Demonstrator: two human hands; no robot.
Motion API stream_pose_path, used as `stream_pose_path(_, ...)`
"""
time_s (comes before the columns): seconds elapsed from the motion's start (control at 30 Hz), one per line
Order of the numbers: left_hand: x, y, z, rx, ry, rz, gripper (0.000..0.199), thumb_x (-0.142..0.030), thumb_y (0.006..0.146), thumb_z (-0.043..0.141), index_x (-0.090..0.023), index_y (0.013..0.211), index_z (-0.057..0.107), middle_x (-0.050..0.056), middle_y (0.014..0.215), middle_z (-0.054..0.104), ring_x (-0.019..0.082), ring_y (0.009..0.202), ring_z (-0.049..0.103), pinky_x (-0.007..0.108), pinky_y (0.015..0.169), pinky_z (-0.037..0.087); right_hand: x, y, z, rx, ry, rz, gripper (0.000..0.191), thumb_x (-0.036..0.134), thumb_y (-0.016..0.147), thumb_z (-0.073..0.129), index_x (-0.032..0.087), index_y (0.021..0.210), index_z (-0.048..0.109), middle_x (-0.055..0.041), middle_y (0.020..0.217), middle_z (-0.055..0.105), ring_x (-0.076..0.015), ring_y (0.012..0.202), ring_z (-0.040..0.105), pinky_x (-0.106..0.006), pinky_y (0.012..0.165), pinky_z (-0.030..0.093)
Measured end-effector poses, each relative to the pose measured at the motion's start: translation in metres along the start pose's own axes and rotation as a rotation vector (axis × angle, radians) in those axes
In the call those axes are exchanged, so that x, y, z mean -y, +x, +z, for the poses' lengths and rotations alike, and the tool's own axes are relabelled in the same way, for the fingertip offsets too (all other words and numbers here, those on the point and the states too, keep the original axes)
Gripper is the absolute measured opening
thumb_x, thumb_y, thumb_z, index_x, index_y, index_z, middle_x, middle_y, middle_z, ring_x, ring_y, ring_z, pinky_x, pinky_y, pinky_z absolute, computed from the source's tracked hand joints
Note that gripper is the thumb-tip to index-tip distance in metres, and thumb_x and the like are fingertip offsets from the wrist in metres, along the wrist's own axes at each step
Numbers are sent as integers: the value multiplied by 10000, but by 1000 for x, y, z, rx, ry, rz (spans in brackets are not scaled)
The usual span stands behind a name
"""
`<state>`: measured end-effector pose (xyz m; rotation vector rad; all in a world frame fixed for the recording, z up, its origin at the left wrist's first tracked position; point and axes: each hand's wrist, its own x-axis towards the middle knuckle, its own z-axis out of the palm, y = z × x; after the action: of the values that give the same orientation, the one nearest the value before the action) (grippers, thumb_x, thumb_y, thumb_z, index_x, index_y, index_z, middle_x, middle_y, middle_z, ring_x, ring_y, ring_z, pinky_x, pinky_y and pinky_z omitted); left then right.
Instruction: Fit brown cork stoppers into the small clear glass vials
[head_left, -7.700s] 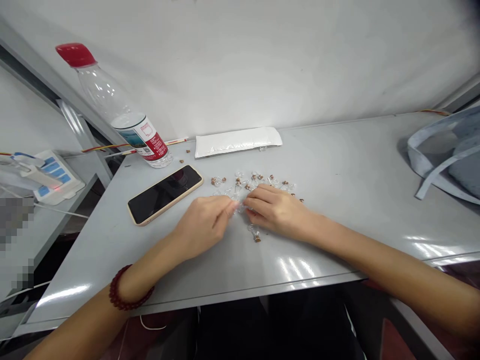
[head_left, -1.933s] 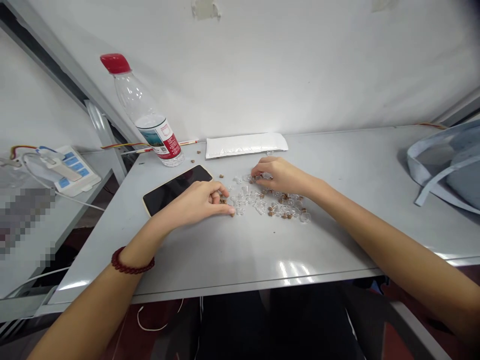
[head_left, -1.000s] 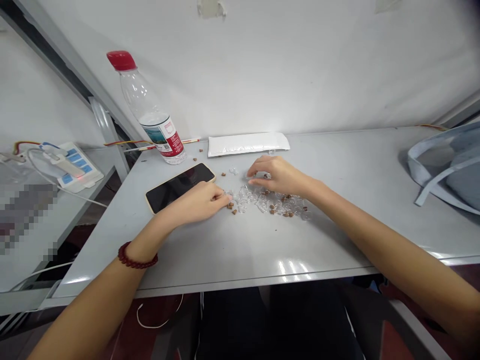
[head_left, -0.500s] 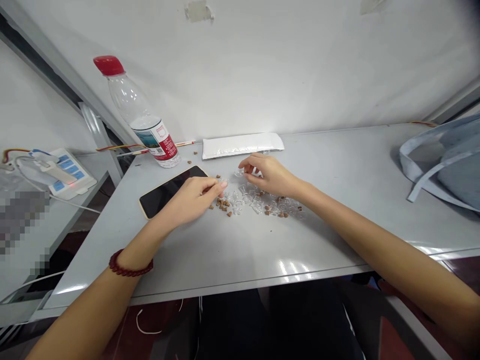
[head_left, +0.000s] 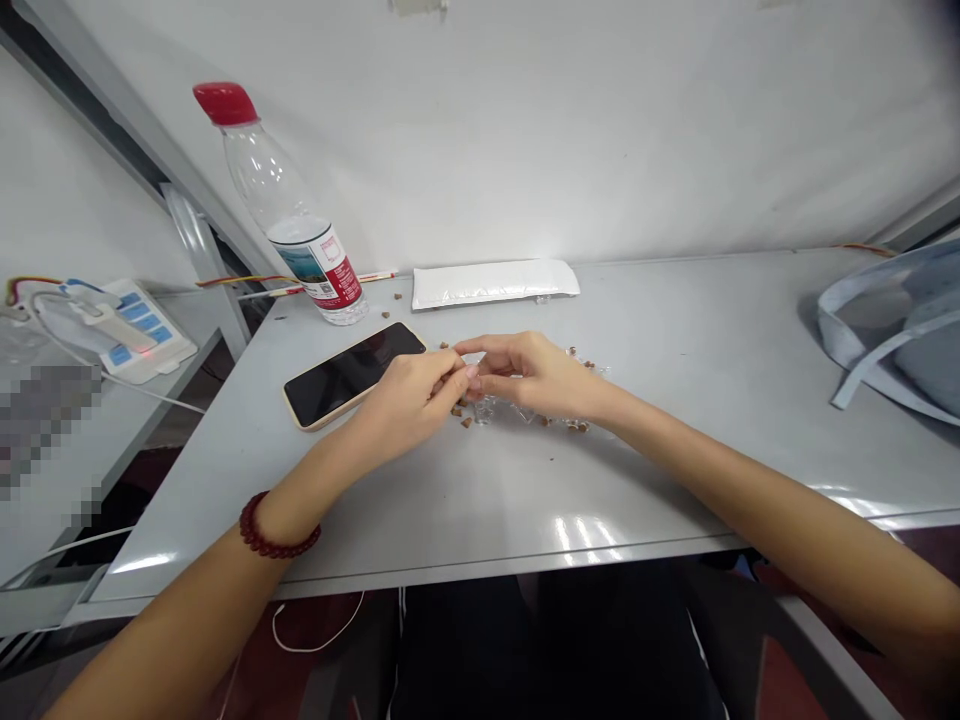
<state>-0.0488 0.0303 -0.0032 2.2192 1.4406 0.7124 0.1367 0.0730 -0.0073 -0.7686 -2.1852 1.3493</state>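
My left hand [head_left: 416, 398], with a dark red bead bracelet [head_left: 276, 538] at the wrist, is closed in a pinch. My right hand [head_left: 540, 374] meets it fingertip to fingertip, its thumb and fingers also pinched. Whatever lies between the fingertips is too small and covered to make out. Beneath the hands, small clear plastic pieces [head_left: 485, 410] are scattered on the grey table [head_left: 465, 510], partly hidden. Mixed among them are several brown pellets [head_left: 577, 426]. A phone [head_left: 352, 376] with a dark screen lies just left of my left hand.
Behind the hands lies a flat white packet [head_left: 495, 283] against the wall. A water bottle [head_left: 300, 230] with a red cap stands at the back left. A power strip [head_left: 142, 330] with cables is on the far left, and a light blue fabric bag [head_left: 900, 330] on the right.
My right hand has moved left and slightly down, and its fingertips now meet those of my left hand. The left hand has shifted slightly right. The whole view has tilted a little.
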Motion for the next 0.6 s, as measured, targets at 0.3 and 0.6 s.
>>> stream_pose_path(0.3,5,-2,0,-84,94,207,238,-268,905,474,-154,722,574,-12,615,576,94,536,458,224,548,366,6,1,2,-132,-97,49,232,315,926,480,151,1004,624,-45,774,692,-130,679,600,-248,579,407)
stream_pose_path(0.6,9,-2,-7,247,208,-85,445,-359,871,463,-183,513,266,-55,449,280,82,431,235,267,440,208,-17,4,-17,-169,-598,-40,237,191,924,425,160,1070,608,-19,710,633,-96,512,448,-246,536,319)
